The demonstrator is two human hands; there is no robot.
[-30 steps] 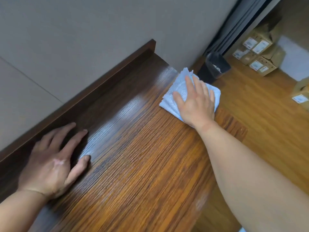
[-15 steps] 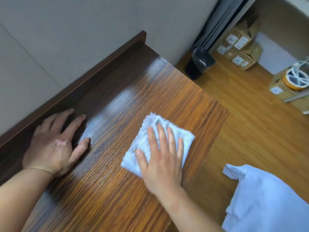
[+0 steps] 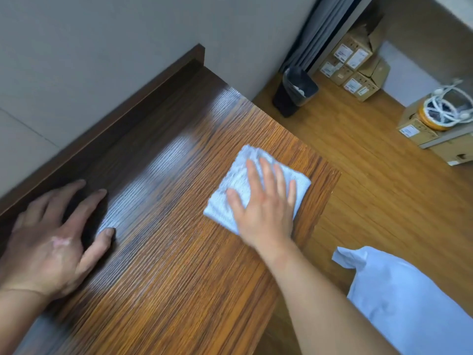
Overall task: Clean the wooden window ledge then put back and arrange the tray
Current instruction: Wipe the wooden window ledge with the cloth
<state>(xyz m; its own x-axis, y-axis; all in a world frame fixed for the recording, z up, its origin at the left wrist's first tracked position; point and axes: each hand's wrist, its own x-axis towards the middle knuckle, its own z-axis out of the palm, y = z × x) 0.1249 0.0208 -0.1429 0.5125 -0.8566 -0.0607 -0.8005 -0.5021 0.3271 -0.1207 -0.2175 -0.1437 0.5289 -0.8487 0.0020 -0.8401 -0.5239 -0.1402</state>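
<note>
The wooden window ledge (image 3: 166, 252) runs from the lower left to the upper right, with a dark raised back strip (image 3: 122, 111) along the wall. A folded white cloth (image 3: 240, 180) lies flat near the ledge's right edge. My right hand (image 3: 266, 208) presses on the cloth with straight, spread fingers. My left hand (image 3: 53, 242) rests flat on the ledge at the left, close to the back strip, fingers spread. No tray is in view.
A black waste bin (image 3: 294, 90) stands on the wooden floor beyond the ledge's far end. Cardboard boxes (image 3: 355, 70) are stacked at the upper right, another box with a cable reel (image 3: 442, 111) beside them. White fabric (image 3: 409, 303) shows at the lower right.
My right hand drew the cloth back from the ledge's far end toward me, then pushed it a little outward along the right edge. My left hand stayed in place.
</note>
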